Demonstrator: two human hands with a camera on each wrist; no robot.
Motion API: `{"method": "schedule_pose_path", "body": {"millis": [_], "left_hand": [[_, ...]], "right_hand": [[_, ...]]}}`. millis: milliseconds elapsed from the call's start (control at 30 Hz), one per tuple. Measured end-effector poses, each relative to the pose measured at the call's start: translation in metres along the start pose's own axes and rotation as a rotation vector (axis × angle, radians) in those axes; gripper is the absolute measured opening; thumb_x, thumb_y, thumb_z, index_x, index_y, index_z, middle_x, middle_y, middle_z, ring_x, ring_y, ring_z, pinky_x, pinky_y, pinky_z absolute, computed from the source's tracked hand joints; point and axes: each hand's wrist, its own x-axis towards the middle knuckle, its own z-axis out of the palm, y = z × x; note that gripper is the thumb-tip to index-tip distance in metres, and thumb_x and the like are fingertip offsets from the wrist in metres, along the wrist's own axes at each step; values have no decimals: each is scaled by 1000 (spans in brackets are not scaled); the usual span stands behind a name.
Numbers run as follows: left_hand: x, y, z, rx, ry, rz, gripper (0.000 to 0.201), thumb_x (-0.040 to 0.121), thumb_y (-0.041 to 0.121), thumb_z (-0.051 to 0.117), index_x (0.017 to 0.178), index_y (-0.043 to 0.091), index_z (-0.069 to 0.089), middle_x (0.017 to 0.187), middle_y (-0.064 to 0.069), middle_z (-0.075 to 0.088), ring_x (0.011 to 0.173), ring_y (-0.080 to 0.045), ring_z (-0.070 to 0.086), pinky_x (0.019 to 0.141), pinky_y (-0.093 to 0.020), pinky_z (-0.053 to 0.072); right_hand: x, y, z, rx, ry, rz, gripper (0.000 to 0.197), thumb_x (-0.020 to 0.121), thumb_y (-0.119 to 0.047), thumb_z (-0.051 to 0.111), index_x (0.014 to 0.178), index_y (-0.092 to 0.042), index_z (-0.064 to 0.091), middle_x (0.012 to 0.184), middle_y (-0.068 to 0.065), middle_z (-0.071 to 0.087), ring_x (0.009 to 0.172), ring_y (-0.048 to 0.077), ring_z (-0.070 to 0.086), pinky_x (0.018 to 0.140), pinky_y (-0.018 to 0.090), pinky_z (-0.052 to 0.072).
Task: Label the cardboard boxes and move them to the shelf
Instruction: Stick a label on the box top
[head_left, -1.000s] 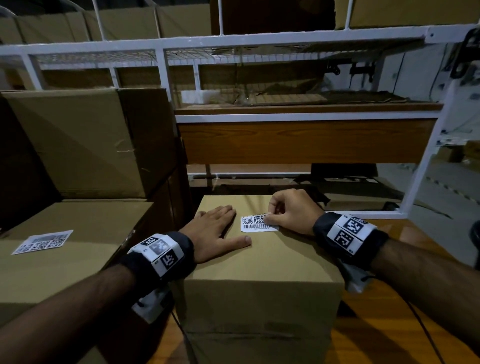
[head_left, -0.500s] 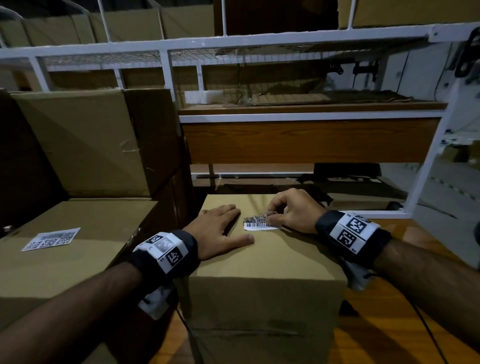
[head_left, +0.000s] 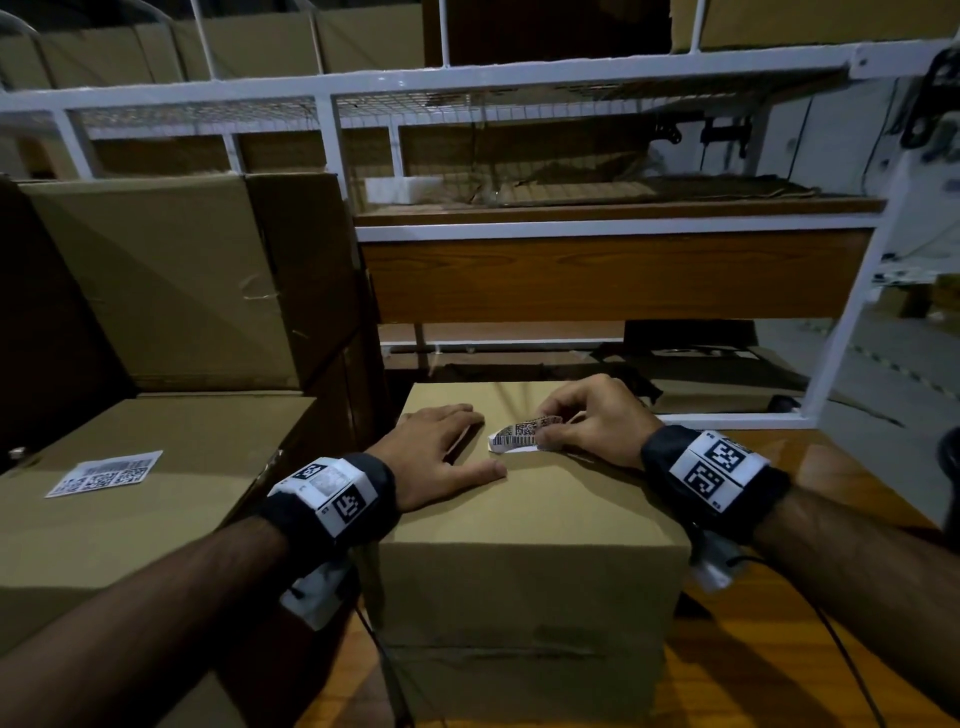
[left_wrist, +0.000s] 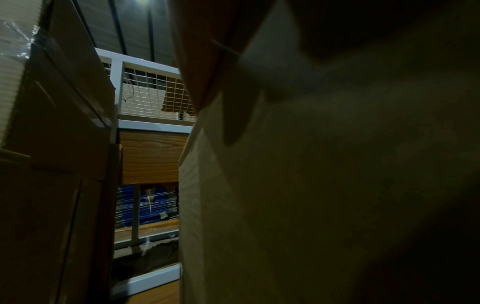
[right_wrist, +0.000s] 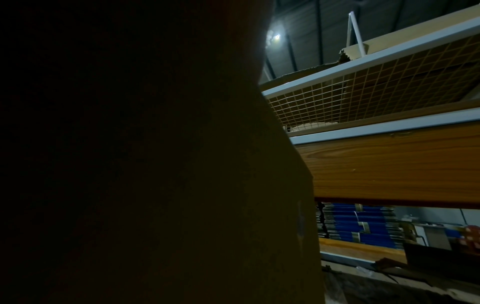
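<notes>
A small cardboard box (head_left: 524, 561) stands in front of me on a wooden surface. My left hand (head_left: 441, 452) lies flat on its top, fingers straight. My right hand (head_left: 587, 421) pinches a white barcode label (head_left: 519, 435) and peels it up from its backing on the box top; the label curls upward. In the left wrist view the box side (left_wrist: 311, 185) fills the right, dark. The right wrist view shows the same box (right_wrist: 182, 185) as a dark mass, with no fingers visible.
A larger box (head_left: 130, 493) on the left carries a sheet of labels (head_left: 104, 474), and another box (head_left: 171, 280) is stacked behind it. A white metal shelf (head_left: 618, 228) with mesh and a wooden panel stands straight ahead. The wooden surface (head_left: 779, 675) continues to the right.
The label lay flat on the box a second ago; my right hand has since lifted and curled one end of it upward. My left hand has stayed flat.
</notes>
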Motion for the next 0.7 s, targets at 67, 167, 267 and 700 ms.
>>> {"method": "schedule_pose_path", "body": {"millis": [67, 167, 267, 700], "left_hand": [[0, 1, 0, 7, 1, -3, 92, 74, 80, 37, 148, 28, 26, 157, 4, 22, 141, -16, 22, 115, -39, 18], [0, 2, -1, 9, 8, -6, 81, 83, 73, 43, 149, 28, 26, 157, 4, 22, 141, -16, 22, 114, -37, 18], [-1, 3, -1, 18, 15, -6, 80, 84, 71, 43, 148, 28, 27, 157, 4, 23, 141, -16, 22, 113, -36, 19], [-12, 31, -35, 68, -20, 26, 58, 83, 55, 60, 130, 23, 50, 127, 5, 57, 109, -8, 55, 93, -28, 50]], "right_hand": [[-2, 0, 0, 5, 14, 1, 10, 80, -17, 75, 88, -20, 71, 91, -6, 69, 87, 7, 63, 76, 23, 53], [-5, -2, -1, 28, 22, -3, 12, 80, -17, 74, 88, -24, 69, 91, -10, 67, 87, 4, 63, 72, 22, 55], [-10, -3, -4, 98, 26, 3, 13, 79, -13, 75, 89, -20, 70, 92, -7, 68, 85, 3, 64, 69, 20, 54], [-40, -2, -32, 394, 100, 158, 42, 75, 2, 74, 113, -12, 60, 99, 11, 70, 87, 21, 71, 70, 34, 60]]}}
